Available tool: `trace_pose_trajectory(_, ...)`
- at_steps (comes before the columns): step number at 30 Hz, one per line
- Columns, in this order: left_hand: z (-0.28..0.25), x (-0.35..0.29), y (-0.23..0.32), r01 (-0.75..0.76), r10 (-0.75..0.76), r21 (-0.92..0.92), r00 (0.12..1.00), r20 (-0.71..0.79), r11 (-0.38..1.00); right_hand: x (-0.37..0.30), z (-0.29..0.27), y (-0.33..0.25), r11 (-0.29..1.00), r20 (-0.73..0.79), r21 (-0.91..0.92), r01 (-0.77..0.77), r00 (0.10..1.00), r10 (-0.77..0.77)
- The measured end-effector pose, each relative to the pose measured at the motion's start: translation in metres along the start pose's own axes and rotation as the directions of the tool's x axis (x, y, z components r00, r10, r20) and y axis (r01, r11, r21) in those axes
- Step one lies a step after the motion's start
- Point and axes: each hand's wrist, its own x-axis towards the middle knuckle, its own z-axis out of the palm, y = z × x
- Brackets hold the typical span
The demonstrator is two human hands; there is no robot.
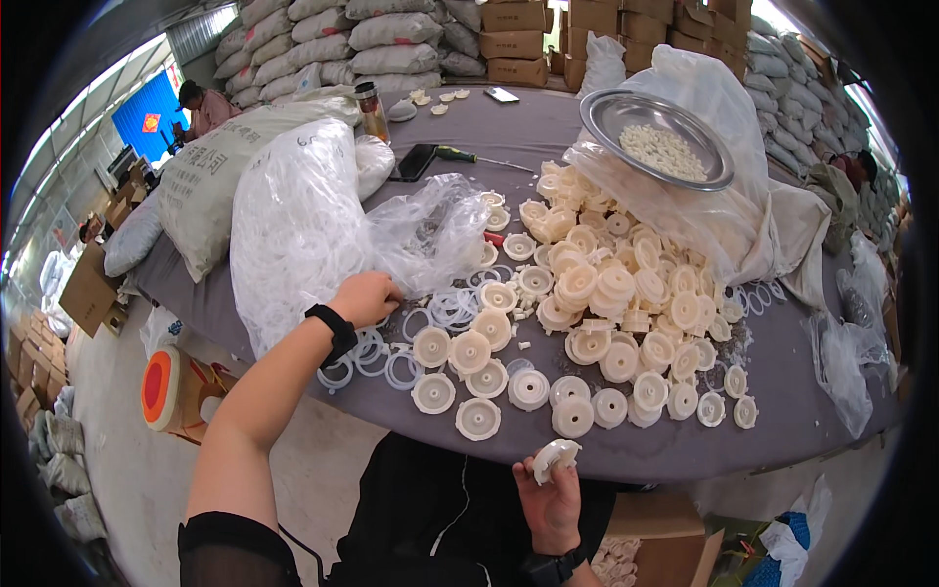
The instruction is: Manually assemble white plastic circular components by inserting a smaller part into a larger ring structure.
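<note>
My right hand (pixel 551 506) is closed on a cream round plastic cap (pixel 557 459), held tilted by its edge just off the table's front edge. My left hand (pixel 367 297) reaches over the table beside a clear plastic bag (pixel 298 230) of pale rings. Its fingers curl down close to the loose translucent rings (pixel 455 308); whatever is in them is hidden. A large heap of cream caps (pixel 616 274) covers the middle right of the table. Several separate caps (pixel 477 419) lie along the front, some hollow side up.
A metal tray (pixel 603 115) of small white pieces rests on a plastic bag behind the heap. A screwdriver (pixel 469 156), a dark phone (pixel 415 162) and a jar (pixel 372 112) stand or lie farther back. Below the table are an orange-and-cream bucket (pixel 171 391) and an open carton (pixel 660 543).
</note>
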Motion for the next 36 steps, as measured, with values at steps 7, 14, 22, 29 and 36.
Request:
trace_pose_trajectory(7,0.001,0.001,0.007,0.126,-0.129,0.063,0.990,0.050,0.990,-0.002,-0.005,-0.004,1.000,-0.013,-0.012,0.028,1.000,-0.028)
trace_pose_trajectory(14,0.006,0.003,0.007,0.078,-0.069,0.142,0.995,-0.073,0.987,0.004,-0.004,-0.005,0.999,-0.034,-0.026,0.020,0.999,-0.021)
trace_pose_trajectory(22,0.013,-0.001,-0.003,0.086,-0.072,0.179,0.994,-0.082,0.980,0.004,-0.011,0.008,0.998,0.014,-0.032,0.055,0.998,-0.054)
trace_pose_trajectory(29,0.010,-0.006,0.012,0.004,0.022,0.136,0.982,-0.188,0.991,-0.006,-0.004,-0.003,0.993,0.121,-0.112,0.045,0.992,-0.032)
trace_pose_trajectory(36,-0.027,-0.064,0.121,-0.240,0.034,-0.744,0.959,-0.281,0.623,0.004,0.015,-0.001,0.845,0.150,-0.508,0.166,0.983,-0.103)
